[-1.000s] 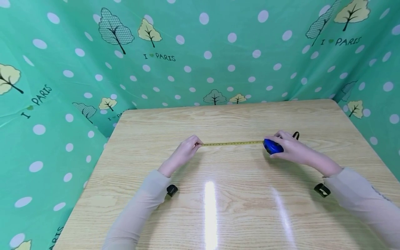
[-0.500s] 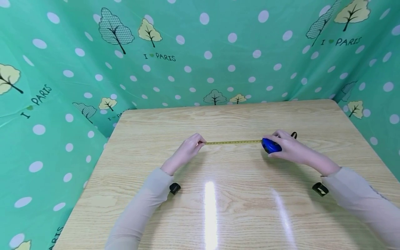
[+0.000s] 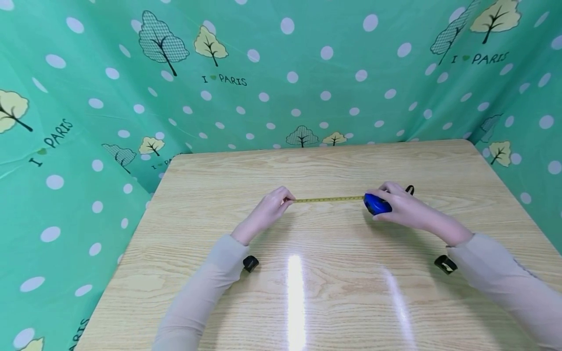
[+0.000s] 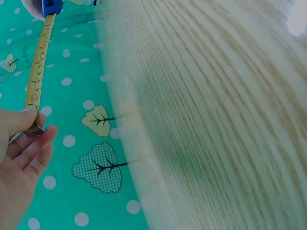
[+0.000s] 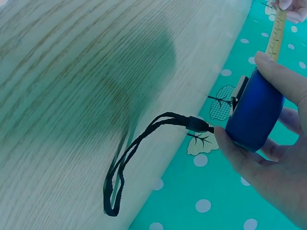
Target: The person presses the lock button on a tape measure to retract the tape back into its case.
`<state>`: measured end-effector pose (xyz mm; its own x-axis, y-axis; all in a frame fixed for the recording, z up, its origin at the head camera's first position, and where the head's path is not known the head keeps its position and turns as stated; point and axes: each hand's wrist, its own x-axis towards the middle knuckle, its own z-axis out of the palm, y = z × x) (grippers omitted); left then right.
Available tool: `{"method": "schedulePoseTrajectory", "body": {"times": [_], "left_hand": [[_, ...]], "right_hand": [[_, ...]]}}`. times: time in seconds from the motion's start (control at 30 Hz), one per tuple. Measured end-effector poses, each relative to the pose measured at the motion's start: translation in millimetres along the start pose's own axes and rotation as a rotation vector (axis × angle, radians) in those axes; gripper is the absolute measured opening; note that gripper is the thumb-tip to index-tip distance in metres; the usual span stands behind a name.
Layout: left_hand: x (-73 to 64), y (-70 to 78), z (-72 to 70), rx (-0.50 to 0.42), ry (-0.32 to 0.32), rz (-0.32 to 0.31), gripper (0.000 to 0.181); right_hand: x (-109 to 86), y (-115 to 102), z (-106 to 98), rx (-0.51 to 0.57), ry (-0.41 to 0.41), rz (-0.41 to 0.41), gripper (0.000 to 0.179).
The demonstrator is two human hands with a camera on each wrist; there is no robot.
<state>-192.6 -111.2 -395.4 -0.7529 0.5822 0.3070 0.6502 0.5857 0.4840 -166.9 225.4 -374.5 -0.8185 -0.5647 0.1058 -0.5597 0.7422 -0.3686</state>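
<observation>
My right hand (image 3: 397, 205) grips the blue case of a tape measure (image 3: 376, 204) above the table. Between thumb and fingers, my left hand (image 3: 272, 207) pinches the metal hook end of the yellow blade (image 4: 39, 67). The blade runs straight and nearly level between the two hands, off the table surface. In the right wrist view, a black wrist strap (image 5: 144, 136) hangs loose from the blue case (image 5: 254, 111), and my thumb lies near where the blade comes out.
A light wood-grain table (image 3: 342, 292) lies under both hands, with bright light reflections near its front. Green dotted cloth (image 3: 263, 73) with printed trees hangs behind and at the sides. Black wrist devices (image 3: 250, 263) show below both sleeves.
My hands have drawn closer together, the left moving right and the right moving slightly left. The visible length of blade between them has become shorter.
</observation>
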Motion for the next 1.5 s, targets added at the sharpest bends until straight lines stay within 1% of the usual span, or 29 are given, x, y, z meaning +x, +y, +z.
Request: {"method": "schedulePoseTrajectory", "body": {"times": [0.2, 0.43, 0.77, 1.03, 1.3, 1.5], "left_hand": [[4.0, 3.9, 1.6, -0.013, 0.001, 0.012, 0.005], [9.2, 6.4, 6.6, -0.006, -0.005, 0.027, 0.006], [16.1, 13.9, 10.1, -0.016, -0.005, 0.033, 0.006], [19.5, 15.3, 13.4, -0.003, 0.003, 0.072, 0.005], [21.9, 15.7, 17.5, -0.025, 0.004, 0.073, 0.005], [24.0, 16.0, 23.0, -0.018, 0.009, 0.1, 0.005]], "right_hand": [[0.5, -1.0, 0.5, 0.007, 0.0, -0.002, 0.061], [2.6, -2.5, 1.5, 0.001, 0.0, -0.011, 0.062], [3.7, -3.9, 1.7, -0.005, -0.001, -0.009, 0.062], [4.8, -4.9, 1.9, -0.002, -0.007, 0.003, 0.062], [5.4, -6.5, 2.4, 0.002, -0.002, -0.003, 0.062], [5.5, -8.0, 2.6, 0.004, -0.005, -0.005, 0.061]]}}
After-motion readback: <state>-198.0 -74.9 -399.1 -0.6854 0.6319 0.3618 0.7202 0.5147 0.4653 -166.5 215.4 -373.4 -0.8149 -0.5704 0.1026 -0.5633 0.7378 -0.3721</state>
